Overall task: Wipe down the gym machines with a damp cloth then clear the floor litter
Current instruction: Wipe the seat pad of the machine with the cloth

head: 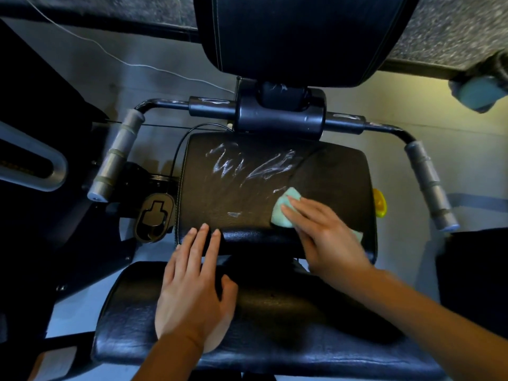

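A black padded gym machine fills the view. Its middle pad (236, 188) shows wet streaks across the upper part. My right hand (324, 232) presses a light green cloth (283, 213) flat onto the right side of that pad, fingers straight over it. My left hand (195, 281) lies flat with spread fingers on the near seat pad (275, 325), fingertips reaching the front edge of the middle pad. A tall black back pad (297, 37) stands behind.
Two grey foam-covered handles (115, 160) (428, 185) flank the middle pad on a black crossbar (280, 114). A yellow knob (380, 202) sits at the pad's right edge. A black plastic holder (154, 218) sits left of the pad. Pale floor and a white cable (115, 57) lie behind.
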